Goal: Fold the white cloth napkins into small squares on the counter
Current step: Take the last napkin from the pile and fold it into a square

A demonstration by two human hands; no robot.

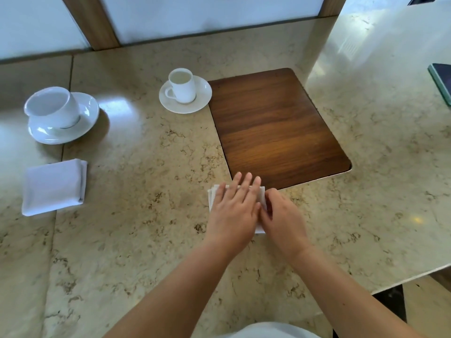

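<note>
A small folded white napkin (212, 195) lies on the beige marble counter (136, 191), just in front of the wooden inset. My left hand (234, 211) lies flat on top of it with the fingers spread, hiding most of the cloth. My right hand (280, 215) rests against the napkin's right edge, fingers curled at that edge. Only the napkin's left strip, top right corner and a bit of the lower edge show. A second white napkin (53, 186), folded into a thick square, lies at the left of the counter, apart from both hands.
A dark wooden panel (275, 128) is set into the counter beyond my hands. A white cup on a saucer (181, 87) stands at its left corner, and a larger cup and saucer (58, 113) at far left. A dark phone (443, 81) lies at the right edge.
</note>
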